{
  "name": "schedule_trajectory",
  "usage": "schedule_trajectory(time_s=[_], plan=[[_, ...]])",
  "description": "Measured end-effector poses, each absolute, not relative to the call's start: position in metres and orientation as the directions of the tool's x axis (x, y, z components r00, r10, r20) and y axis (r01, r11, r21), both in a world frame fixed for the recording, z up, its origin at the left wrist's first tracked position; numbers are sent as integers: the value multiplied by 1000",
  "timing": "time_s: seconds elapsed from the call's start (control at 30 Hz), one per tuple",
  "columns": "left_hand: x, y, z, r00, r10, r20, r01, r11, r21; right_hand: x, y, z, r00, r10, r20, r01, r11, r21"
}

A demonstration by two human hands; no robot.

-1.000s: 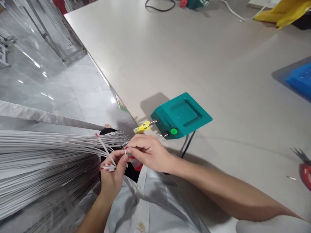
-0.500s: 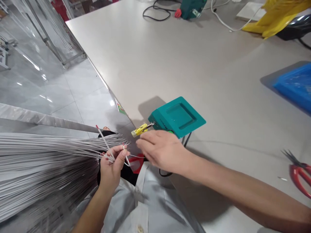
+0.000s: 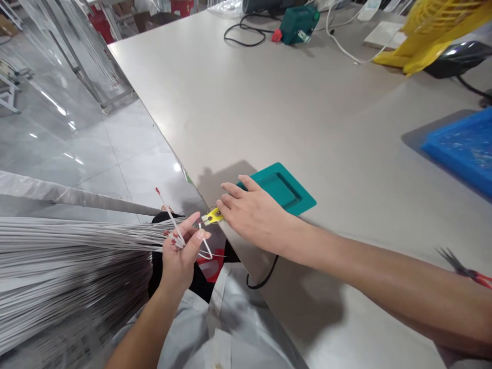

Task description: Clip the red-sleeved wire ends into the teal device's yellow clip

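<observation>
Several white wires (image 3: 169, 211) with red tips are pinched in my left hand (image 3: 182, 251), beside the table edge. One wire end stands between thumb and forefinger, close to the tip of a yellow tool (image 3: 212, 216). My right hand (image 3: 255, 212) lies over the near part of a green device (image 3: 280, 187) on the table, fingers spread. Its fingertips are at the rear end of the yellow tool and over the device's body, which it largely hides.
A thick bundle of white wires (image 3: 77, 236) runs in from the left. Red-handled scissors (image 3: 467, 271) and a blue tray (image 3: 465, 148) lie at the right. A green box (image 3: 300, 24), cables and a yellow object (image 3: 434, 36) are at the back.
My right hand has moved from in front of the device onto it, covering its body and part of the yellow tool. The wire end in my left hand is now nearer the tool's tip.
</observation>
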State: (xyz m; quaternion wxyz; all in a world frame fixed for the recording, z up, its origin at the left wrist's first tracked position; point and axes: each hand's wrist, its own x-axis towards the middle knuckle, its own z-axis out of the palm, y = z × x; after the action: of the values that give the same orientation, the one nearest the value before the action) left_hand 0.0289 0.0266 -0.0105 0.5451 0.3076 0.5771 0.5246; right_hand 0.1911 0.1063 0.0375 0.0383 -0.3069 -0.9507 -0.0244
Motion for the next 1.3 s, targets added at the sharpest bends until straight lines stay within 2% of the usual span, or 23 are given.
schedule_trajectory(time_s=[0.17,0.37,0.53,0.6,0.77,0.97,1.17,1.23,1.3], plan=[[33,27,-12,-242,915,-323,-198,279,940,190,115,41,-825,565,0,565,825,-18],[36,26,-17,-286,907,-309,-127,284,950,192,116,36,-794,599,100,575,795,-194],[36,27,-19,-285,912,-296,-44,296,954,192,116,35,-790,604,103,572,788,-228],[36,27,-19,-283,915,-289,-14,297,955,192,117,33,-794,599,106,572,794,-204],[38,28,-19,-303,910,-283,4,298,954,195,116,27,-800,593,94,594,804,-19],[38,27,-22,-318,907,-275,-25,282,959,197,112,29,-807,586,69,590,803,78],[31,23,-22,-311,913,-264,-67,256,964,197,114,31,-816,573,73,578,811,89],[27,20,-19,-303,910,-283,-120,258,959,197,112,33,-815,566,129,576,816,59],[22,18,-14,-293,902,-317,-213,262,941,195,105,35,-805,535,256,554,833,2]])
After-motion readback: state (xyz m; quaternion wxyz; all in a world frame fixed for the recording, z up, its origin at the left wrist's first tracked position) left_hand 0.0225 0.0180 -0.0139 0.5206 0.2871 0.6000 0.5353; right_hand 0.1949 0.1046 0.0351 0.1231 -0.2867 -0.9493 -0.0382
